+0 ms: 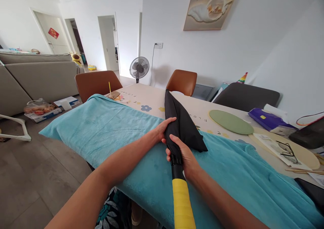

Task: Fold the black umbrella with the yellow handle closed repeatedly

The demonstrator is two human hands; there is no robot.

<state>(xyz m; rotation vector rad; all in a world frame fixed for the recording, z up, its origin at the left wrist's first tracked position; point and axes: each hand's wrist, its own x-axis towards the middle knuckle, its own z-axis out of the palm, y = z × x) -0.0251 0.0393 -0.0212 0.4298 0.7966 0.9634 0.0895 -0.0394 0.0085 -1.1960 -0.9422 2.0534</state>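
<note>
A black folded umbrella with a yellow wrapped handle points away from me over the table. Its handle comes toward the bottom of the view, and one flap of cloth hangs loose to the right. My left hand grips the bunched cloth from the left side. Lower down, close to the handle, my right hand wraps round the cloth from the right. Beneath the umbrella a turquoise blanket covers the near side of the table.
The pale flowered table top shows beyond the blanket. On its right are a green oval mat, a purple tissue pack, eyeglasses and a black phone. Brown chairs and a fan stand behind.
</note>
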